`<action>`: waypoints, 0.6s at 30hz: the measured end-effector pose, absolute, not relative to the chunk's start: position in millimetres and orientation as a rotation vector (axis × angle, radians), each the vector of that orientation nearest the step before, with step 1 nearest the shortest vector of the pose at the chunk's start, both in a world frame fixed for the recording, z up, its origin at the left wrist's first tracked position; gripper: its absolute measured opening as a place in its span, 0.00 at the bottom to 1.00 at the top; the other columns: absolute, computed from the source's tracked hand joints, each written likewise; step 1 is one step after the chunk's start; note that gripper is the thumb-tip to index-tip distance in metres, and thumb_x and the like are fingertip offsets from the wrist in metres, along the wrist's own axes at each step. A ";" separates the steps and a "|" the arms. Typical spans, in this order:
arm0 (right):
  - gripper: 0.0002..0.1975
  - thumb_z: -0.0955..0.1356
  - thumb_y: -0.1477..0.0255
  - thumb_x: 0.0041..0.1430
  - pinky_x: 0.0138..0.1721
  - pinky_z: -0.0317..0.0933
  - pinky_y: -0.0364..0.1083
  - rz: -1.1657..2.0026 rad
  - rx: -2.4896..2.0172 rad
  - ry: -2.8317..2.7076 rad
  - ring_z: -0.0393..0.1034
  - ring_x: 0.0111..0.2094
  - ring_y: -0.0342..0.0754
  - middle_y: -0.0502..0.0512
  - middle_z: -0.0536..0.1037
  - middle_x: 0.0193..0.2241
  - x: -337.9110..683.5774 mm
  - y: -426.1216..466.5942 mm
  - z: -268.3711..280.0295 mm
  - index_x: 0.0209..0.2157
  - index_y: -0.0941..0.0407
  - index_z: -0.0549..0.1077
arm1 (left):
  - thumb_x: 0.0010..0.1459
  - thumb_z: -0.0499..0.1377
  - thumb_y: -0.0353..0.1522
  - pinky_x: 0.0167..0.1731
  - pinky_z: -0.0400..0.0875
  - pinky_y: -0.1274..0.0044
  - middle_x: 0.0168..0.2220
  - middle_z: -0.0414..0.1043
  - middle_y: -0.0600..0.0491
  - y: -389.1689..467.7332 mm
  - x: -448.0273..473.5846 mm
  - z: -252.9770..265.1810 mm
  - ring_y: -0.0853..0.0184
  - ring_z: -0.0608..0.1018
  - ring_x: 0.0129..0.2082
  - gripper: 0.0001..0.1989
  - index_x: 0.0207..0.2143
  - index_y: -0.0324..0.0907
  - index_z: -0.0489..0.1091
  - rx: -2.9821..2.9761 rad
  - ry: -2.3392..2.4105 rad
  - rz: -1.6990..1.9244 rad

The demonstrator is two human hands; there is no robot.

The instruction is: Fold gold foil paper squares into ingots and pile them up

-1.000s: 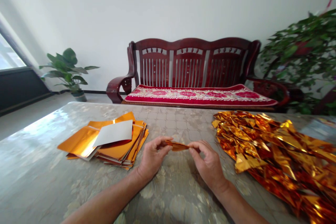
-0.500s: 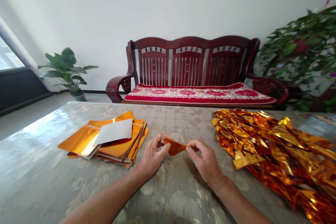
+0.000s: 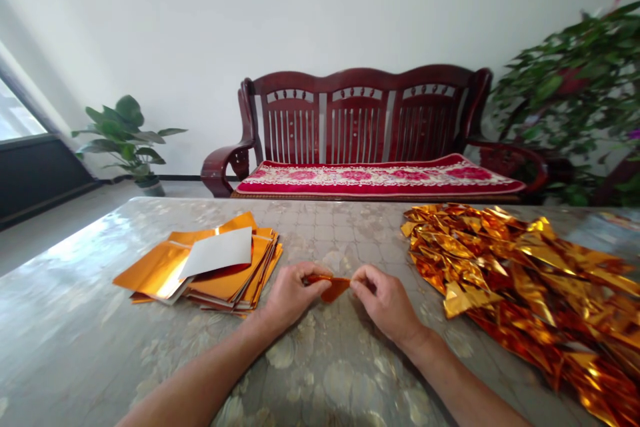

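Observation:
Between my two hands is a small folded piece of orange-gold foil paper (image 3: 336,289), held just above the table. My left hand (image 3: 295,290) pinches its left side between thumb and fingers, which cover part of it. The pointed right end sits in the fingertips of my right hand (image 3: 383,297). To the left lies a loose stack of gold foil paper sheets (image 3: 225,283), with one sheet turned pale side up (image 3: 217,253) on top. On the right spreads a large heap of folded gold foil pieces (image 3: 520,280).
The table (image 3: 320,373) has a shiny, flower-patterned cover. Beyond its far edge stands a dark red wooden bench (image 3: 355,113) with a red floral cushion (image 3: 380,177). Potted plants stand at the left (image 3: 133,137) and right (image 3: 565,93). Clear plastic (image 3: 607,233) lies behind the heap.
My left hand has shifted slightly, its fingers now covering more of the foil piece. The foil looks flatter and narrower between my hands. My right hand keeps its pinch at the right end.

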State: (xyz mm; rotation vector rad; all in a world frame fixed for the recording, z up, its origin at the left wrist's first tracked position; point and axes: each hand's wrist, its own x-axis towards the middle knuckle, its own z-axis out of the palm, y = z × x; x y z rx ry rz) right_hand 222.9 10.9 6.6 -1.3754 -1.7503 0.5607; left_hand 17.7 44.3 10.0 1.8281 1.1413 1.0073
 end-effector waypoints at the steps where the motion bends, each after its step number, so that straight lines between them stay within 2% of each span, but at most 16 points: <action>1: 0.08 0.65 0.69 0.59 0.27 0.55 0.42 0.556 -1.382 -1.757 0.66 0.24 0.44 0.46 0.72 0.21 223.1 11.4 5.9 0.27 0.54 0.70 | 0.53 0.62 0.31 0.35 0.70 0.77 0.31 0.80 0.53 43.8 17.0 10.8 0.65 0.79 0.33 0.05 0.32 0.42 0.79 1.911 1.162 0.959; 6: 0.08 0.66 0.69 0.57 0.26 0.54 0.41 0.622 -1.375 -1.760 0.64 0.23 0.42 0.46 0.71 0.19 219.7 12.9 2.6 0.25 0.55 0.70 | 0.59 0.60 0.35 0.35 0.66 0.79 0.32 0.80 0.55 39.3 20.1 15.9 0.67 0.78 0.33 0.08 0.32 0.45 0.80 2.137 1.200 0.798; 9: 0.08 0.67 0.68 0.56 0.26 0.54 0.41 0.726 -1.339 -1.705 0.63 0.23 0.42 0.47 0.71 0.20 217.0 13.8 0.9 0.25 0.56 0.71 | 0.60 0.58 0.35 0.32 0.64 0.80 0.28 0.77 0.55 38.0 23.8 15.1 0.69 0.76 0.30 0.11 0.28 0.43 0.78 2.161 1.209 0.763; 11: 0.10 0.67 0.65 0.56 0.25 0.55 0.41 0.893 -1.300 -1.619 0.63 0.22 0.42 0.48 0.72 0.20 216.2 14.3 1.0 0.26 0.56 0.72 | 0.60 0.57 0.34 0.30 0.62 0.80 0.25 0.75 0.55 38.1 25.2 12.4 0.69 0.75 0.28 0.13 0.25 0.41 0.76 2.111 1.210 0.761; 14: 0.17 0.66 0.56 0.59 0.22 0.56 0.41 1.171 -1.232 -1.404 0.63 0.20 0.42 0.48 0.73 0.20 216.9 15.7 2.8 0.34 0.57 0.74 | 0.59 0.57 0.36 0.29 0.63 0.80 0.24 0.74 0.55 38.9 25.9 7.4 0.69 0.74 0.26 0.14 0.24 0.39 0.74 1.960 1.193 0.807; 16: 0.22 0.65 0.52 0.58 0.22 0.57 0.41 1.229 -1.199 -1.250 0.63 0.20 0.41 0.49 0.73 0.21 217.8 17.2 4.1 0.37 0.58 0.75 | 0.58 0.57 0.39 0.28 0.63 0.80 0.24 0.73 0.54 38.9 26.3 4.9 0.68 0.73 0.26 0.14 0.25 0.39 0.74 1.839 1.156 0.838; 18: 0.23 0.68 0.51 0.56 0.22 0.58 0.40 1.209 -1.181 -1.156 0.64 0.21 0.41 0.49 0.73 0.23 218.3 18.6 4.7 0.36 0.58 0.76 | 0.56 0.59 0.41 0.27 0.64 0.80 0.23 0.72 0.55 38.1 27.3 3.6 0.69 0.72 0.25 0.16 0.25 0.38 0.73 1.726 1.094 0.870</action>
